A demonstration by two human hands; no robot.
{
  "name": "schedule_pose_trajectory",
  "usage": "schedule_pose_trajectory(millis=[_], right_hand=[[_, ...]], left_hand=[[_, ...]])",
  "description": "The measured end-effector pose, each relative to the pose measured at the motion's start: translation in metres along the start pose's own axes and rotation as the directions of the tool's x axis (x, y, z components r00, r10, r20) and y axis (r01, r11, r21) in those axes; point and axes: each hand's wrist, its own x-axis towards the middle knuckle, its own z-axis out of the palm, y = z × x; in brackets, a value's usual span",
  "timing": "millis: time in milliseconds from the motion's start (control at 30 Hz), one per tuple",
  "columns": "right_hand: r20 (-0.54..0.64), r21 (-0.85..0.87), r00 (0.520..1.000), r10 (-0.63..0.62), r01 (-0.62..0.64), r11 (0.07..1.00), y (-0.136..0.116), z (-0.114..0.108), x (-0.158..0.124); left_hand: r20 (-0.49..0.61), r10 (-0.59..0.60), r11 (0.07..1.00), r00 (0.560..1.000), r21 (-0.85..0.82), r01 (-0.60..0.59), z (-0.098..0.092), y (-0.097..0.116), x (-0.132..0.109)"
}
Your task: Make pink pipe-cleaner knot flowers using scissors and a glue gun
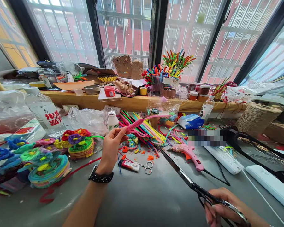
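My left hand (112, 148), with a black watch on its wrist, pinches one end of a pink pipe cleaner (146, 120) that reaches right over a heap of coloured pipe cleaners (144, 130). My right hand (221, 208) at the bottom right grips the handles of long black scissors (180, 171). Their blades are closed and point up-left toward the heap, apart from the pink pipe cleaner.
Finished pipe-cleaner flower coasters (49, 170) lie at the left. A pink glue gun (189, 154), a lighter (129, 165), small scissors (148, 167), a water bottle (46, 112), a twine spool (257, 118) and a white power strip (224, 159) lie around. A cluttered wooden shelf (132, 102) runs behind.
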Motion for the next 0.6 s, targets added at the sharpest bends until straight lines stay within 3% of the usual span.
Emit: schedule_pose_trajectory(millis=[133,267,433,600], right_hand=[[-0.066,-0.030,0.995,-0.081,0.079,0.996,-0.013,0.008,0.007],[-0.065,0.108,0.993,-0.098,0.104,0.989,-0.011,0.013,0.016],[-0.023,0.226,0.986,-0.167,0.168,0.960,-0.009,0.016,0.024],[0.076,0.138,0.982,-0.172,0.161,0.977,-0.031,0.025,0.042]], left_hand=[[-0.027,0.012,0.999,1.000,-0.044,-0.013,-0.002,-0.002,0.002],[-0.037,0.030,0.997,0.999,-0.072,-0.033,-0.002,-0.003,0.003],[-0.022,0.046,0.995,0.999,-0.084,-0.048,0.001,-0.005,0.000],[-0.042,0.062,0.997,0.997,-0.045,-0.064,0.001,-0.006,-0.001]])
